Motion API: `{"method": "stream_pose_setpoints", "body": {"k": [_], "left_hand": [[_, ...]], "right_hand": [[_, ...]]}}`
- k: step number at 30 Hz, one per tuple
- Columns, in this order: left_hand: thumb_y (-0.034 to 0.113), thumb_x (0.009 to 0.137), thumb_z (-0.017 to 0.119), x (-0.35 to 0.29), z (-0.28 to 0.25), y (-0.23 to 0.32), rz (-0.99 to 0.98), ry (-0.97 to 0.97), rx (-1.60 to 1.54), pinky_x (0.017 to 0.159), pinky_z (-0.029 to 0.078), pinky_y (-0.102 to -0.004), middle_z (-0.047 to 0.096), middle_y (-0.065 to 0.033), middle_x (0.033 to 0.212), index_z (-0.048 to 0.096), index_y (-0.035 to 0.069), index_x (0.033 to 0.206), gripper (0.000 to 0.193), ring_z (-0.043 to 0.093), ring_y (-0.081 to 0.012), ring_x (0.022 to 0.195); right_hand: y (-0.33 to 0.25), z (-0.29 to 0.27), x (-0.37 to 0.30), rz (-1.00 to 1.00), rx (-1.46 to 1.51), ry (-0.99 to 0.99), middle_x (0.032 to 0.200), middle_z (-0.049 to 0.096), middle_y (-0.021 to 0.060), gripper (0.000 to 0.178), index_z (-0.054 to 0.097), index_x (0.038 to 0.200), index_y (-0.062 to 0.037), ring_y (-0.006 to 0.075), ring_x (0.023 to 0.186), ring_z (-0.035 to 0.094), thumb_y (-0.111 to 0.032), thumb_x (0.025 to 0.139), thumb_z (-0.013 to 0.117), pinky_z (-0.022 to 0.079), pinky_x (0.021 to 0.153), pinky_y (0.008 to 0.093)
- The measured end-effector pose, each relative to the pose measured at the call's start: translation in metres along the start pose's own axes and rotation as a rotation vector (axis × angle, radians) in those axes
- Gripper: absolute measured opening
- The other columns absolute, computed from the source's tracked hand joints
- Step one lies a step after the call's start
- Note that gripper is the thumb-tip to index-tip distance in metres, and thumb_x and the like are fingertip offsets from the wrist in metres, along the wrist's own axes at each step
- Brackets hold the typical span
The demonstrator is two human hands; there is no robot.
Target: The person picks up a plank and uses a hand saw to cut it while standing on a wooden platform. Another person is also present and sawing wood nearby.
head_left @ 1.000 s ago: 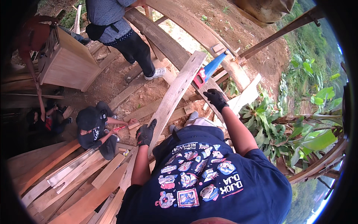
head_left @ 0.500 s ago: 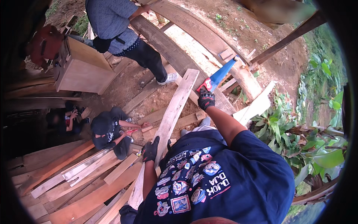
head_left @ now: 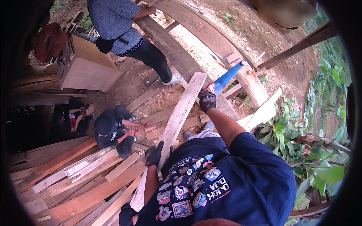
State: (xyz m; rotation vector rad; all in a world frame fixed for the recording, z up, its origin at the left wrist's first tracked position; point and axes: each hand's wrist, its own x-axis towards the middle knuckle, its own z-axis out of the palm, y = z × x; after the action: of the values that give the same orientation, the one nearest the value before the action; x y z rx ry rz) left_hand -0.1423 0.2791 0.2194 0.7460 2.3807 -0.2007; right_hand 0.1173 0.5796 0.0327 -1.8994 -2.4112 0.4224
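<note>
My right hand [head_left: 207, 101], in a black glove, is wrapped round the red handle of a handsaw [head_left: 227, 78]. The saw's blue blade reaches away over the wooden bench, its tip near a small wood block [head_left: 233, 58]. My left hand [head_left: 154, 154], gloved too, grips a long pale plank [head_left: 182, 107] from its side, close to my body. That plank slants away from me, its far end just left of the saw handle; its near end passes behind my left forearm. Whether the far end rests on the bench I cannot tell.
The bench [head_left: 173, 45] is built of thick boards. Beyond it stands a person in a patterned shirt [head_left: 113, 26]; another in a black cap [head_left: 107, 126] crouches at left, a third sits farther back. Boards [head_left: 94, 192] are piled at lower left, beside a wooden cabinet [head_left: 88, 67] and right-hand plants [head_left: 286, 132].
The view has shifted slightly. Both of my hands keep their holds on the saw and the plank. The standing person's hand has come more into sight above the bench.
</note>
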Motion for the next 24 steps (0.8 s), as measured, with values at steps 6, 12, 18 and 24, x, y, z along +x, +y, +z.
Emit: {"method": "stream_pose_setpoints", "body": {"k": [6, 12, 18, 24], "left_hand": [[0.088, 0.089, 0.049, 0.004, -0.006, -0.005, -0.06, -0.121, 0.051, 0.113, 0.046, -0.0528, 0.069, -0.0298, 0.137, 0.07, -0.002, 0.136, 0.104, 0.064, -0.0443, 0.133], [0.087, 0.09, 0.049, -0.003, -0.013, -0.015, -0.052, -0.086, 0.069, 0.109, 0.048, -0.0534, 0.071, -0.0297, 0.132, 0.074, -0.002, 0.13, 0.101, 0.066, -0.0459, 0.127], [0.087, 0.09, 0.048, -0.004, -0.02, -0.01, -0.021, -0.085, 0.106, 0.109, 0.048, -0.0544, 0.071, -0.0304, 0.132, 0.074, -0.002, 0.131, 0.101, 0.065, -0.0463, 0.128], [0.086, 0.091, 0.046, 0.012, -0.012, -0.027, 0.027, -0.07, 0.105, 0.109, 0.048, -0.0552, 0.07, -0.0321, 0.131, 0.075, -0.002, 0.128, 0.1, 0.065, -0.0485, 0.127]], "right_hand": [[-0.002, 0.011, 0.01, 0.038, 0.052, 0.049, 0.107, 0.076, 0.0152, 0.041, 0.063, 0.139, -0.004, 0.0329, 0.101, 0.074, -0.018, 0.102, 0.051, 0.056, 0.084, 0.0474], [-0.015, 0.0, 0.023, 0.16, 0.198, -0.162, 0.129, 0.071, 0.0242, 0.053, 0.051, 0.154, -0.0036, 0.0361, 0.117, 0.072, -0.019, 0.103, 0.049, 0.058, 0.095, 0.0497], [-0.004, 0.008, 0.009, 0.213, 0.201, -0.034, 0.135, 0.068, 0.0245, 0.062, 0.039, 0.163, -0.0023, 0.0385, 0.118, 0.07, -0.015, 0.103, 0.044, 0.057, 0.097, 0.0521], [-0.002, -0.06, -0.023, 0.309, 0.524, 0.011, 0.151, 0.056, 0.0294, 0.09, 0.032, 0.168, -0.007, 0.0452, 0.133, 0.061, -0.013, 0.084, 0.065, 0.05, 0.11, 0.0526]]}}
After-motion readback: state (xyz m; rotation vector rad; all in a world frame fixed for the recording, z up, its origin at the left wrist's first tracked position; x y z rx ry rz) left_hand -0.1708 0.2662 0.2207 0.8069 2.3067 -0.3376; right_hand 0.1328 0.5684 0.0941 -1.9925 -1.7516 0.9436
